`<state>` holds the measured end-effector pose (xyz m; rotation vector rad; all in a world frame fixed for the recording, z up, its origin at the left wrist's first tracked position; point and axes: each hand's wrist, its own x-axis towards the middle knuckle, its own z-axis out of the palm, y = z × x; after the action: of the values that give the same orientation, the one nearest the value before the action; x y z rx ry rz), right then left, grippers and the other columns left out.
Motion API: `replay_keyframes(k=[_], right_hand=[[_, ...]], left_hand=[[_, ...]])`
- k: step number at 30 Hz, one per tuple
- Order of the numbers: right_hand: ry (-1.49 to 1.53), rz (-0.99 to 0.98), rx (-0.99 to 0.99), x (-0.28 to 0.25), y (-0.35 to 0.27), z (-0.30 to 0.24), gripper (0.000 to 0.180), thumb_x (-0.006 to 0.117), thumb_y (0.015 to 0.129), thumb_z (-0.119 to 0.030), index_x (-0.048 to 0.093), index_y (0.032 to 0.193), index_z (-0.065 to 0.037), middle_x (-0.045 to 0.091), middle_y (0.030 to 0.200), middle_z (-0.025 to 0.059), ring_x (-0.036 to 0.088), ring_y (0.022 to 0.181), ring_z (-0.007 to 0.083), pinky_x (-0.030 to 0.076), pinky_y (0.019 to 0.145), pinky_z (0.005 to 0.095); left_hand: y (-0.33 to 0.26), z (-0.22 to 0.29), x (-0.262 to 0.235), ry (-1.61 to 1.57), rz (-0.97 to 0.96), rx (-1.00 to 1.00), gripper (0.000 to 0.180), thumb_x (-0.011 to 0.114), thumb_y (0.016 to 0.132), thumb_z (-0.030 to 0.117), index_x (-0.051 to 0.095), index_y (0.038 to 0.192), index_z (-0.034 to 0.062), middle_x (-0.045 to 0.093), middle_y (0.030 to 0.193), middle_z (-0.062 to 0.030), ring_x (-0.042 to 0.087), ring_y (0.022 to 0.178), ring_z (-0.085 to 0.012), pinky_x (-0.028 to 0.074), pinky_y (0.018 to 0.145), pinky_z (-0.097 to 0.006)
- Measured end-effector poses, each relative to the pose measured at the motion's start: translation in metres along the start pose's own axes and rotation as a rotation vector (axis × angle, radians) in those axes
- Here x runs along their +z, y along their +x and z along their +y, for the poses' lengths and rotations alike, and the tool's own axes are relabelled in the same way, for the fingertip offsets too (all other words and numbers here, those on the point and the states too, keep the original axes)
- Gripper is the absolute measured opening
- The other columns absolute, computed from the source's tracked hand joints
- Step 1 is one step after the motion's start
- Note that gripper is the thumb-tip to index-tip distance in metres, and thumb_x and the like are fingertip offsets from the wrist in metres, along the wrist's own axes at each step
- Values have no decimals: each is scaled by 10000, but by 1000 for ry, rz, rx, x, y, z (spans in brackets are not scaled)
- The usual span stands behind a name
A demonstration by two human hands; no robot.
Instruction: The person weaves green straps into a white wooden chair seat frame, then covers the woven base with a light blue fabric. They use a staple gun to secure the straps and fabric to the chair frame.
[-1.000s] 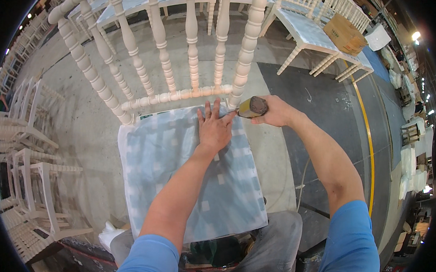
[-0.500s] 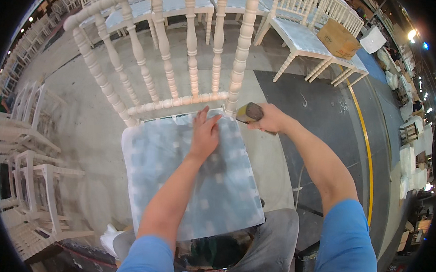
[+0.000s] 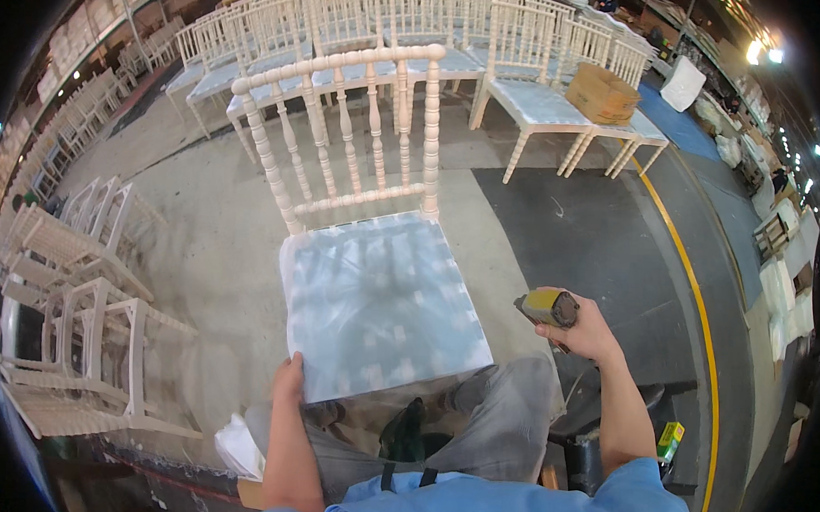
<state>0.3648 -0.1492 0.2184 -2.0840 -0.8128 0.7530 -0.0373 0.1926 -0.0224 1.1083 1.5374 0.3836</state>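
Observation:
A cream wooden chair (image 3: 428, 156) with turned spindles in its back stands upright in front of me, its back on the far side. Thin bluish-white sheeting covers its seat (image 3: 385, 301). My left hand (image 3: 287, 379) is closed on the seat's near left corner; some of its fingers are hidden. Off to the right of the seat, my right hand (image 3: 585, 332) grips a yellow and dark staple gun (image 3: 550, 308), held in the air apart from the chair.
Rows of similar chairs (image 3: 536, 101) stand at the back, one with a cardboard box (image 3: 605, 93) on it. Bare chair frames (image 3: 104, 352) are stacked at the left. A small yellow-green box (image 3: 669, 441) is near my right elbow. A yellow line (image 3: 693, 268) crosses the floor.
My left hand has moved from the seat's far edge back to its near left corner. My right hand has drawn the staple gun away from the far right corner, nearer and rightward. The view has shifted.

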Motion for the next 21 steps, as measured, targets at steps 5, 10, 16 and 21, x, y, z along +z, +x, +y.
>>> replay_keyframes(k=[5, 10, 16, 21], right_hand=[[38, 143, -94, -9, -81, 13, 592, 875, 809, -118, 647, 1354, -72, 742, 1039, 58, 654, 804, 113, 563, 715, 297], [107, 176, -76, -10, -127, 17, 595, 864, 816, -87, 640, 1366, -75, 742, 1036, 48, 645, 805, 106, 545, 719, 281], [155, 310, -106, -17, -156, 42, 609, 858, 808, -38, 634, 1374, -61, 735, 1046, 30, 608, 735, 85, 520, 672, 275], [212, 313, -102, -8, -140, 35, 605, 842, 806, 10, 630, 1370, -36, 709, 1026, 28, 598, 738, 84, 503, 638, 259]], left_hand=[[-21, 4, 18, 12, -96, 95, 559, 493, 1069, 341, 540, 1399, -108, 650, 1319, -240, 645, 1181, -329, 516, 972, -446], [-34, 13, 27, -113, -125, 92, 559, 509, 1068, 340, 517, 1405, -106, 645, 1302, -239, 656, 1134, -342, 522, 956, -469], [-66, 20, 111, -510, -282, -35, 516, 540, 1074, 307, 471, 1420, -69, 619, 1330, -218, 646, 1147, -360, 548, 951, -528], [-54, -3, 120, -566, -393, -234, 578, 513, 1091, 403, 403, 1499, 9, 550, 1443, -182, 579, 1244, -416, 483, 1000, -683]])
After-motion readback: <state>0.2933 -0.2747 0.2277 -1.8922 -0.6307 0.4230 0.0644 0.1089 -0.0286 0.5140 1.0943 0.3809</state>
